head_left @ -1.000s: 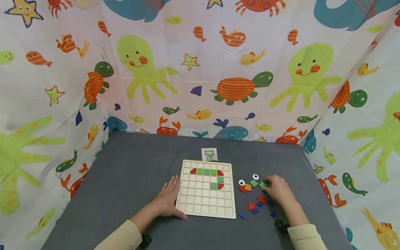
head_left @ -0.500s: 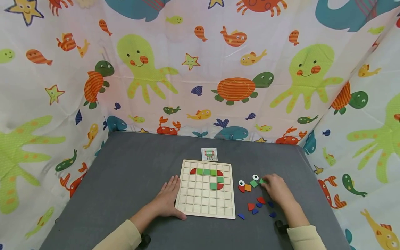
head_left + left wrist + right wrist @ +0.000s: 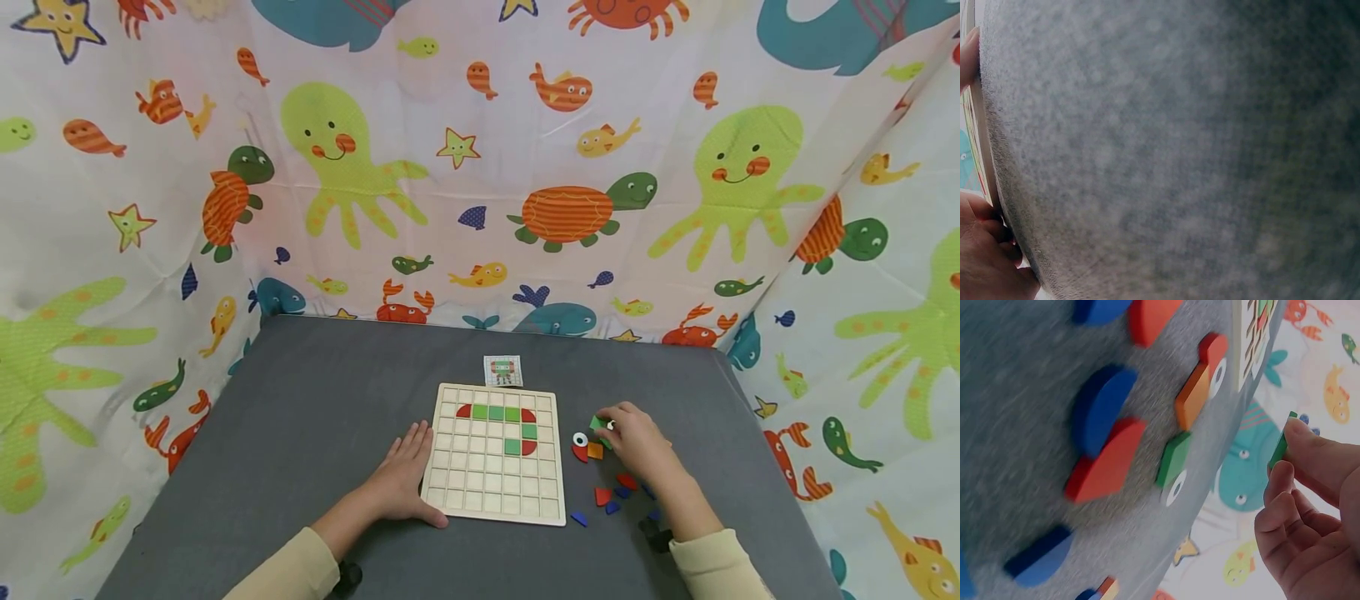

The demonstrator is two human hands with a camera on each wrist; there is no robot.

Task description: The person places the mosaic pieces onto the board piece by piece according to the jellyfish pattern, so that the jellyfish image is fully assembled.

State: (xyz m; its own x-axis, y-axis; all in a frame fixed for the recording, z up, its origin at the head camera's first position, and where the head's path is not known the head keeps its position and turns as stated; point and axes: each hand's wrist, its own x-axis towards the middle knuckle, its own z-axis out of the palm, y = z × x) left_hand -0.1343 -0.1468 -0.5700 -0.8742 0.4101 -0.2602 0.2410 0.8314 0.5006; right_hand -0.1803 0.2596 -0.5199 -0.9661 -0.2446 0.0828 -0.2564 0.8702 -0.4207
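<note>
A pale wooden grid board lies on the grey table, with red and green pieces set in several cells of its upper rows. Spread along the board's left edge, my left hand touches it with straight fingers and the thumb at the lower corner. My right hand pinches a green square tile between thumb and fingers, lifted off the table to the right of the board. Below it lie another green tile, an orange square and white rings, one of them a white ring beside a red piece.
A small pattern card lies against the board's top edge. Red quarter pieces and blue half-round pieces are scattered right of the board. A curtain printed with sea animals hangs around the table.
My right hand has picked up the green tile from the table and moved left with it, toward the board. The left hand stays in place on the board's edge.
</note>
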